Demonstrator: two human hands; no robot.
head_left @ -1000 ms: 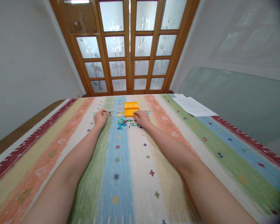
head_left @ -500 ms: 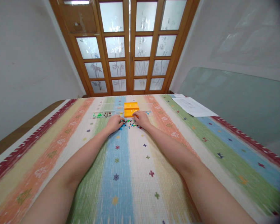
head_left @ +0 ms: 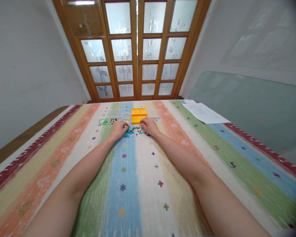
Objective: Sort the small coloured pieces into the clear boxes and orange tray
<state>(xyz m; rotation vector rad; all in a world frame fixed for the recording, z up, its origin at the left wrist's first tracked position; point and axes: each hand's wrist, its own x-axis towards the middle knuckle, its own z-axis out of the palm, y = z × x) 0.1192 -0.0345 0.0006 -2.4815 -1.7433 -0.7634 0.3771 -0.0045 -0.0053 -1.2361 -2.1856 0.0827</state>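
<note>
Small coloured beads (head_left: 137, 131), mostly blue, green and dark red, lie scattered on the cloth between my hands. At the left edge of this scatter is my left hand (head_left: 118, 129), its thumb and fingertips pinched together; whatever they hold is too small to make out. My right hand (head_left: 150, 126) rests at the front right corner of an open orange box (head_left: 138, 112), fingers curled, their tips partly hidden. A few light bits show inside the box. Left of it, a clear divided tray holds green beads (head_left: 104, 121) and dark brown beads (head_left: 112, 121), partly behind my left hand.
More clear compartments with blue beads (head_left: 156, 119) stand right of the orange box. Printed paper sheets (head_left: 204, 112) lie at the far right of the striped tablecloth (head_left: 150, 184). Beyond the table's far edge are wooden doors (head_left: 138, 65) with frosted panes.
My left hand has shifted a little left, off the beads and toward the compartment of brown beads, uncovering more blue beads. My right hand has barely moved.
</note>
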